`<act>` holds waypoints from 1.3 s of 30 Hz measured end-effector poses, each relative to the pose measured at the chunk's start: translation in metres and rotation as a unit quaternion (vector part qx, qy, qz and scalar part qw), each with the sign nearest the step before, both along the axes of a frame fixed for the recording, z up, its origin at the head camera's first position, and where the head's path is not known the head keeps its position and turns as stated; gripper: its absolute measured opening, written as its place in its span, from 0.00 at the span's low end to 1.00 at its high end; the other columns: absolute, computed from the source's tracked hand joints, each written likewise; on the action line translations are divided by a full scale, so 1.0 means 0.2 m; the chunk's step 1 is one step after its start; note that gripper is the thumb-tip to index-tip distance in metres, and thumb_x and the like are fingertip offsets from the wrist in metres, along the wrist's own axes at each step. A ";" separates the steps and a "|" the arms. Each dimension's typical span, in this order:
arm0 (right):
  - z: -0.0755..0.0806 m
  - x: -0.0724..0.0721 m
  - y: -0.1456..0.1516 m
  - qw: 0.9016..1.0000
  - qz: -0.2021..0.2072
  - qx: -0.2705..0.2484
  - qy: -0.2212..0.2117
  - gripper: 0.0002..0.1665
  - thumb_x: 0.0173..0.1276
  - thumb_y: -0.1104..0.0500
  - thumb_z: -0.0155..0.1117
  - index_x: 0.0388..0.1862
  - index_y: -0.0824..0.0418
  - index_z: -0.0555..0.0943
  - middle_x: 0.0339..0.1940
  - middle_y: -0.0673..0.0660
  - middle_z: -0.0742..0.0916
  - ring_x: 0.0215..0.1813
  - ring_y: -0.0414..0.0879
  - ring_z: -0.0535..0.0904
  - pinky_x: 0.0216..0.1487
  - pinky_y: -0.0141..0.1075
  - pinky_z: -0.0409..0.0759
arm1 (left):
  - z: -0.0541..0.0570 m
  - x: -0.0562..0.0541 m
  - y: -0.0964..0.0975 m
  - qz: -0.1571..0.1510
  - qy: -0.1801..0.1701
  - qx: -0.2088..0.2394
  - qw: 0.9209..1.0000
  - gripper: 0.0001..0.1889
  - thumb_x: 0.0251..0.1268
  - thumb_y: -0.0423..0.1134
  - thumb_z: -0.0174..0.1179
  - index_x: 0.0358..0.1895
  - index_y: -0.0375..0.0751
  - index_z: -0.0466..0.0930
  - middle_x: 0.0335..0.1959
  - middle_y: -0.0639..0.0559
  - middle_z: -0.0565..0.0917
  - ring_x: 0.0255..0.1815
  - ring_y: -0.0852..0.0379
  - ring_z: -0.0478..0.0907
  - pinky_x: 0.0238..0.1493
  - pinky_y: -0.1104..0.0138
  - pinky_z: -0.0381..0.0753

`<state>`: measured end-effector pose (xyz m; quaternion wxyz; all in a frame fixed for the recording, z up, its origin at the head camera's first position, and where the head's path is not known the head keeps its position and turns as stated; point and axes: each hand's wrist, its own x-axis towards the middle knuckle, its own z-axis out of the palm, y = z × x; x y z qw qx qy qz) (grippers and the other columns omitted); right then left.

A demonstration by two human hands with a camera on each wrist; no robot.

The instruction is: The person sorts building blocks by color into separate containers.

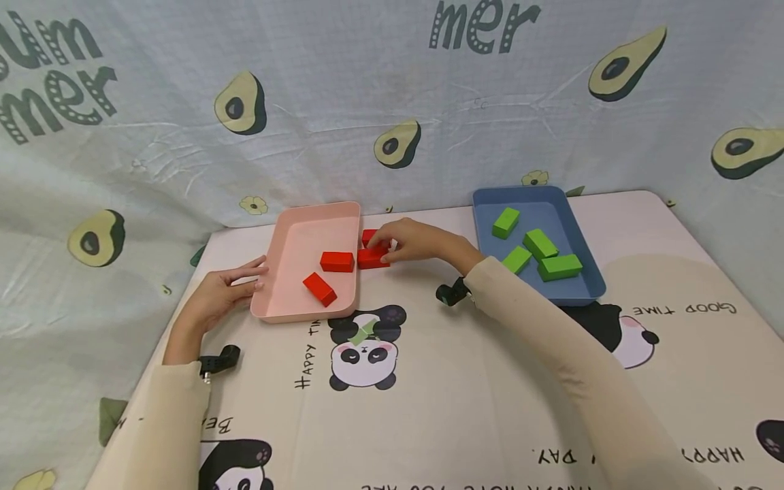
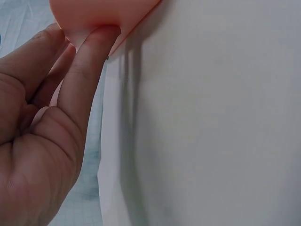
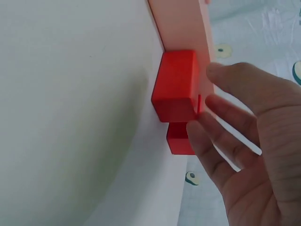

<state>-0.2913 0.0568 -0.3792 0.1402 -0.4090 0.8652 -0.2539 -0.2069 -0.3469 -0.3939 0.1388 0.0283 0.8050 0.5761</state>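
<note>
At the left edge of the pink tray (image 1: pixel 309 221), my left hand (image 1: pixel 218 296) holds the rim, thumb and fingers on its wall. In the left wrist view the thumb covers part of the tray wall (image 2: pixel 94 12). Two red blocks lie in the tray, one red block (image 1: pixel 337 262) near the right wall and another red block (image 1: pixel 320 290) nearer the front. Outside that wall, my right hand (image 1: pixel 419 239) hovers over a near red block (image 3: pixel 176 84) and a farther red block (image 3: pixel 180 141), both partly hidden in the head view. Its fingers are loosely bent, thumb and fingertips apart.
A blue tray (image 1: pixel 572 224) stands at the back right with several green blocks (image 1: pixel 560 267) in it. Patterned cloth (image 1: pixel 318 102) hangs behind the table (image 1: pixel 441 408). My right forearm (image 1: pixel 551 340) passes over the blue tray's front left corner.
</note>
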 end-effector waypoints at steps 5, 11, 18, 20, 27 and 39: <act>-0.02 0.02 0.00 0.999 -0.025 0.023 0.002 0.21 0.72 0.58 0.68 0.62 0.58 0.83 0.52 0.55 0.86 0.54 0.50 0.79 0.56 0.35 0.83 | -0.01 0.00 -0.01 0.004 -0.005 -0.010 1.000 0.33 0.69 0.37 0.67 0.73 0.28 0.66 0.81 0.50 0.56 0.53 0.80 0.77 0.50 0.73 0.85; -0.03 0.04 0.02 0.999 -0.028 0.039 -0.004 0.22 0.72 0.56 0.68 0.63 0.56 0.84 0.48 0.55 0.89 0.50 0.48 0.83 0.53 0.34 0.85 | -0.01 0.00 -0.01 0.003 -0.009 0.002 1.000 0.33 0.69 0.36 0.67 0.72 0.29 0.66 0.81 0.51 0.56 0.53 0.80 0.77 0.49 0.73 0.85; -0.05 0.05 0.03 0.999 -0.024 0.030 -0.033 0.28 0.69 0.57 0.72 0.67 0.57 0.81 0.55 0.56 0.88 0.52 0.47 0.85 0.56 0.35 0.84 | -0.01 0.01 -0.02 0.005 -0.008 0.010 1.000 0.33 0.69 0.35 0.67 0.72 0.28 0.66 0.81 0.51 0.56 0.54 0.79 0.78 0.49 0.73 0.85; -0.06 0.05 0.03 0.998 -0.025 0.021 -0.047 0.31 0.67 0.57 0.74 0.68 0.57 0.79 0.55 0.56 0.88 0.52 0.47 0.85 0.57 0.35 0.84 | -0.01 0.01 -0.02 0.006 -0.006 0.004 1.000 0.33 0.69 0.36 0.66 0.72 0.27 0.66 0.81 0.50 0.56 0.53 0.79 0.78 0.49 0.73 0.85; -0.09 0.03 -0.01 0.996 -0.033 0.026 -0.083 0.41 0.66 0.53 0.75 0.76 0.51 0.71 0.48 0.55 0.86 0.49 0.47 0.82 0.53 0.34 0.83 | -0.03 0.00 -0.02 0.008 -0.014 0.005 1.000 0.32 0.69 0.36 0.67 0.73 0.30 0.66 0.81 0.52 0.56 0.53 0.80 0.77 0.50 0.73 0.85; -0.13 0.03 -0.03 0.996 -0.023 0.011 -0.085 0.38 0.54 0.52 0.83 0.60 0.57 0.74 0.51 0.54 0.82 0.51 0.47 0.78 0.50 0.33 0.83 | -0.03 -0.01 -0.01 0.013 -0.018 0.019 1.000 0.32 0.69 0.36 0.66 0.73 0.30 0.66 0.82 0.52 0.55 0.53 0.79 0.78 0.50 0.72 0.85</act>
